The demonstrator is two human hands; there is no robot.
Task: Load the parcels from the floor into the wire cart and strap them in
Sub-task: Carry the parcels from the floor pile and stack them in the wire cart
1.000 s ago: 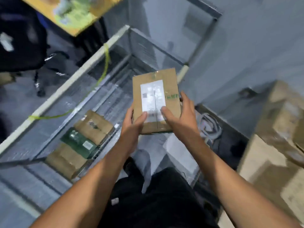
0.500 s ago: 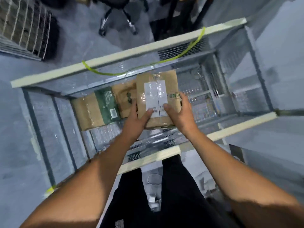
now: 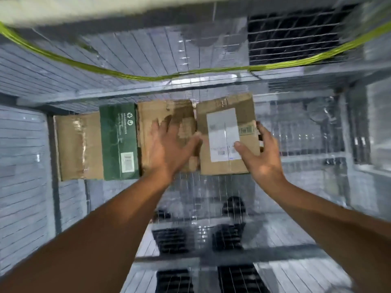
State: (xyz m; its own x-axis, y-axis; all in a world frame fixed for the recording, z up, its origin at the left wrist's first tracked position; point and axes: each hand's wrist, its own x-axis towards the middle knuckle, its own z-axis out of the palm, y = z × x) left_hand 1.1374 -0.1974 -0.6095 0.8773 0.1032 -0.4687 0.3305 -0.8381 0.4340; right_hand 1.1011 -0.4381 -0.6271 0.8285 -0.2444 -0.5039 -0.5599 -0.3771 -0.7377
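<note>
Since half a second ago the labelled parcel (image 3: 227,134) has gone from being held above the wire cart (image 3: 148,60) to lying on the cart's floor, at the right end of the row of parcels, and the camera has dropped much closer. In the head view both hands are spread wide with fingers apart: the left hand (image 3: 171,144) hovers over the plain brown parcel (image 3: 152,127), its thumb at the labelled parcel's left edge, while the right hand (image 3: 259,153) has its thumb on the white label and fingers by the right edge. Whether either hand presses the cardboard cannot be told. Left of these lie a green box (image 3: 118,140) and another brown parcel (image 3: 78,144). A yellow-green strap (image 3: 148,76) sags across the far wall.
</note>
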